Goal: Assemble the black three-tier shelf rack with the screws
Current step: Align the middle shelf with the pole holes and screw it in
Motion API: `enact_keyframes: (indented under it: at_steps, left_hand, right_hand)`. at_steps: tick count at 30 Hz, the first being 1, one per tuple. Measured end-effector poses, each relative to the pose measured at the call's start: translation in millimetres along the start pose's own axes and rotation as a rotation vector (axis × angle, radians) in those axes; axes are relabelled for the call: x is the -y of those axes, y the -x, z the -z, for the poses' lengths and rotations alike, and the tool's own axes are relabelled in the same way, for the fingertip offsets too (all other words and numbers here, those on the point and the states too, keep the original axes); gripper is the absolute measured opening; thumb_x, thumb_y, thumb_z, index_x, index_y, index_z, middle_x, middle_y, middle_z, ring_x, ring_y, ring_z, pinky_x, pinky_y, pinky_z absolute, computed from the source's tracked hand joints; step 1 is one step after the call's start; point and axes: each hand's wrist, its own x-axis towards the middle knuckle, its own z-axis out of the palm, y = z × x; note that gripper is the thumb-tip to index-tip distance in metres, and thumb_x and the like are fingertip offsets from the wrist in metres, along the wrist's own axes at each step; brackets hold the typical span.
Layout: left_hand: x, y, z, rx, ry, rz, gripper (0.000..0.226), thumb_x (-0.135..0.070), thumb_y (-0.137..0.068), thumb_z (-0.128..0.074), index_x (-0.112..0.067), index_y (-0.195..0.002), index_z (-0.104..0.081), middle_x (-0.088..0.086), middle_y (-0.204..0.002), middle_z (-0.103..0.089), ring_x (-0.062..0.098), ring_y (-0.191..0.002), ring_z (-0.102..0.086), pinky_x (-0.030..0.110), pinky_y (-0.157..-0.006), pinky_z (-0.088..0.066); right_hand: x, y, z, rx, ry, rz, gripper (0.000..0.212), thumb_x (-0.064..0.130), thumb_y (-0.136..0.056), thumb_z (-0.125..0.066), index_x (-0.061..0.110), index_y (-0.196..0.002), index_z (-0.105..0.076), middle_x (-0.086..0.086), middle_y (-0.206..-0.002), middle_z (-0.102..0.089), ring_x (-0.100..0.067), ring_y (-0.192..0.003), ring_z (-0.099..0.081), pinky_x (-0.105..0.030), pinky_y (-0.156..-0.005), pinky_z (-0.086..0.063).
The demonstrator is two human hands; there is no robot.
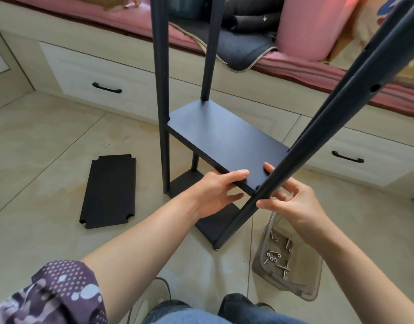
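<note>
Hands meet at the near corner: left hand [215,192] grips the middle shelf [227,141] edge, right hand [292,202] pinches the leaning pole [322,120] beside it, screws [279,260] lie below the right grip

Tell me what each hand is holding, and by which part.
The left hand grips the middle shelf by its near edge, thumb on top. The right hand pinches the near post just below that shelf's corner.

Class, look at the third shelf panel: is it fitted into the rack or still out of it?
Out. The loose panel lies flat on the floor, apart from the rack.
</note>
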Motion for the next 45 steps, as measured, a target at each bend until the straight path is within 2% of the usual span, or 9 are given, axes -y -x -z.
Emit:
enact_keyframes:
  at_steps: [7, 11, 15, 19, 29, 32, 37, 40, 45]
  left_hand:
    - [-11, 10, -14, -0.479, -0.029, -0.118, 0.057, -0.015, -0.083, -0.081, -0.015, -0.130, -0.049, 0.006, -0.122, -0.065, 0.021, -0.108, -0.068, 0.041, -0.099, -0.055]
    - [-12, 37, -11, -0.880, -0.633, -0.521, 0.073, -0.025, -0.079, -0.082, -0.031, -0.136, -0.038, -0.015, -0.117, -0.044, -0.012, -0.096, -0.049, 0.011, -0.080, -0.042]
    - [-9, 46, -16, -0.361, -1.424, -0.689, 0.072, -0.033, -0.077, -0.084, -0.028, -0.140, -0.051, -0.016, -0.140, -0.048, 0.010, -0.142, -0.027, 0.030, -0.119, -0.027]
    - [-7, 27, -34, -0.117, -1.526, -0.616, 0.071, -0.044, -0.079, -0.081, -0.027, -0.142, -0.053, -0.011, -0.156, -0.040, 0.013, -0.154, -0.009, 0.044, -0.126, -0.002]
    - [-6, 18, -37, -0.114, -1.404, -0.571, 0.043, -0.037, -0.085, -0.077, -0.049, -0.121, -0.057, -0.033, -0.142, -0.035, 0.012, -0.151, -0.021, 0.044, -0.123, 0.008]
    - [-7, 19, -38, -0.125, -1.402, -0.568, 0.040, -0.037, -0.084, -0.077, -0.041, -0.122, -0.065, -0.031, -0.142, -0.037, 0.010, -0.151, -0.021, 0.042, -0.122, 0.009]
    - [-8, 20, -38, -0.114, -1.401, -0.581, 0.037, -0.036, -0.083, -0.079, -0.038, -0.119, -0.070, -0.031, -0.138, -0.043, -0.004, -0.144, -0.014, 0.040, -0.120, 0.014]
    - [-10, 21, -38, -0.127, -1.427, -0.620, 0.039, -0.037, -0.082, -0.080, -0.039, -0.119, -0.069, -0.030, -0.137, -0.044, -0.001, -0.147, -0.010, 0.045, -0.120, 0.017]
    - [-2, 29, -41, -0.217, -1.395, -0.707, 0.034, -0.027, -0.080, -0.083, -0.035, -0.112, -0.072, -0.019, -0.143, -0.054, 0.010, -0.154, -0.009, 0.048, -0.122, 0.015]
  right_hand:
    - [-8, -3, 2, 0.000, -0.071, 0.021, 0.056, 0.021, -0.053, -0.090, 0.039, -0.104, -0.076, 0.018, -0.104, -0.074, -0.012, -0.095, -0.072, -0.018, -0.075, -0.055]
    - [-12, -6, 5, -0.003, -0.071, 0.018, 0.063, 0.028, -0.049, -0.092, 0.040, -0.108, -0.075, 0.006, -0.103, -0.076, -0.021, -0.093, -0.073, -0.022, -0.078, -0.057]
    - [-13, -8, 7, 0.025, -0.076, 0.037, 0.064, 0.032, -0.051, -0.093, 0.041, -0.111, -0.073, -0.006, -0.097, -0.076, -0.023, -0.091, -0.074, -0.022, -0.077, -0.056]
    - [-17, -9, 10, 0.043, -0.089, 0.040, 0.067, 0.029, -0.056, -0.090, 0.032, -0.120, -0.070, -0.008, -0.102, -0.076, -0.025, -0.098, -0.073, -0.030, -0.082, -0.058]
    - [-20, -11, 19, -0.005, -0.222, -0.100, 0.091, 0.079, -0.072, -0.061, 0.037, -0.149, -0.035, -0.005, -0.123, -0.068, -0.023, -0.111, -0.068, -0.043, -0.098, -0.050]
    - [-15, -24, 15, -0.193, -0.530, -0.292, 0.060, 0.064, -0.091, -0.049, 0.029, -0.138, -0.037, -0.022, -0.114, -0.069, -0.035, -0.098, -0.072, -0.046, -0.084, -0.058]
    - [-1, -48, 9, -0.133, -0.841, -0.497, 0.043, 0.045, -0.096, -0.058, 0.006, -0.113, -0.065, -0.014, -0.094, -0.074, -0.028, -0.083, -0.074, -0.039, -0.066, -0.059]
    - [-1, -58, 3, -0.141, -0.853, -0.449, 0.037, 0.027, -0.096, -0.060, 0.009, -0.069, -0.077, -0.010, -0.074, -0.072, -0.025, -0.070, -0.073, -0.036, -0.061, -0.060]
    - [-9, -59, 1, -0.043, -0.945, -0.336, 0.035, 0.016, -0.093, -0.057, 0.008, -0.065, -0.077, -0.009, -0.071, -0.071, -0.021, -0.066, -0.072, -0.032, -0.058, -0.058]
